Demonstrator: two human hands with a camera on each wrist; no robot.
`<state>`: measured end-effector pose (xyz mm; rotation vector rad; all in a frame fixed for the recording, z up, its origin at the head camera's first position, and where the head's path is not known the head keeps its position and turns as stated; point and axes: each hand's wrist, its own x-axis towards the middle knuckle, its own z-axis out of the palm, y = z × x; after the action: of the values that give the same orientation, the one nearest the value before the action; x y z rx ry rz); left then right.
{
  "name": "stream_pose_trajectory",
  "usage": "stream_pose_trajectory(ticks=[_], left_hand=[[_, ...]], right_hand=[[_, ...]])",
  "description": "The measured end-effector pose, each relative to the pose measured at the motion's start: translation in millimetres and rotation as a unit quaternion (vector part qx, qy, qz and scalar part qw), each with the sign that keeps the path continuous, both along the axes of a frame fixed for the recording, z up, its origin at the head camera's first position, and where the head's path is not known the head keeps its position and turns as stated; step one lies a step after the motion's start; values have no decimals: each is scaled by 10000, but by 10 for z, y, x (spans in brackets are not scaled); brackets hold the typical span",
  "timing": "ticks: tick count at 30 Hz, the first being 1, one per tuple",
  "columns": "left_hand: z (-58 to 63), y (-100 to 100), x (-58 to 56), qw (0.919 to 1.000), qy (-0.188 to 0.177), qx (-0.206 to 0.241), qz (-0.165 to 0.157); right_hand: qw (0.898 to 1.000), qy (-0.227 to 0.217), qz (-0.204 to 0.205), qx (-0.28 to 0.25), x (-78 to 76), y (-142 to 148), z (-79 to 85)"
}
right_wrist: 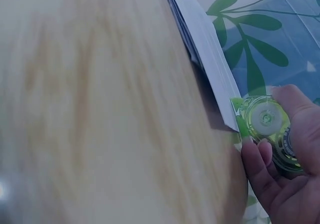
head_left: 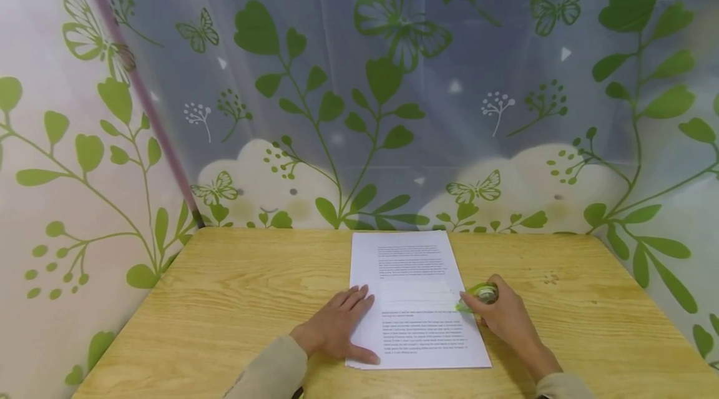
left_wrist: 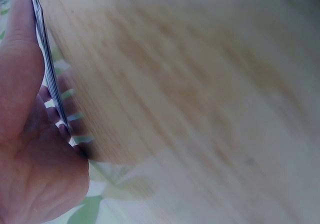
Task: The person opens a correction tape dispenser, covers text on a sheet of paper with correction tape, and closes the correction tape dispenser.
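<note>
A stack of printed paper [head_left: 365,268] lies on the table; white bands cross a gap in its text at mid-page. My left hand [head_left: 336,325] rests flat on the left side of the sheets, fingers and thumb spread. At the right edge of the page, my right hand [head_left: 510,319] holds a green see-through correction tape [head_left: 484,292] between thumb and fingers. Its tip is at the paper's edge, beside the white bands. In the right wrist view, the round reels of the correction tape [right_wrist: 266,118] show through its case.
The wooden table [head_left: 253,280] extends on both sides of the paper. Behind it hangs a curtain [head_left: 337,30] with green leaves and butterflies. A small dark mark [head_left: 550,277] lies on the tabletop to the right.
</note>
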<state>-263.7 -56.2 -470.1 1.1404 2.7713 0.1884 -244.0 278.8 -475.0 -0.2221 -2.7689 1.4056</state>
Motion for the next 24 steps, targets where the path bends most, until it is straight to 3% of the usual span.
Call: stream_pose_trajectory(ticks=[8, 15, 18, 21, 24], left_hand=[[-82, -6, -35, 10000, 47, 79, -15], [15, 18, 0, 9999, -106, -63, 113], [4, 17, -1, 9999, -65, -74, 103], [-20, 15, -10, 9999, -59, -59, 85], [-44, 6, -19, 10000, -47, -57, 43]], right_hand=[[10000, 30, -12, 22, -8, 33, -3], [10000, 52, -40, 13, -5, 43, -13], [10000, 46, -45, -32, -10, 58, -35], [9982, 36, -166, -576, -11, 112, -75], [9895, -5, -371, -1397, -1, 185, -119]])
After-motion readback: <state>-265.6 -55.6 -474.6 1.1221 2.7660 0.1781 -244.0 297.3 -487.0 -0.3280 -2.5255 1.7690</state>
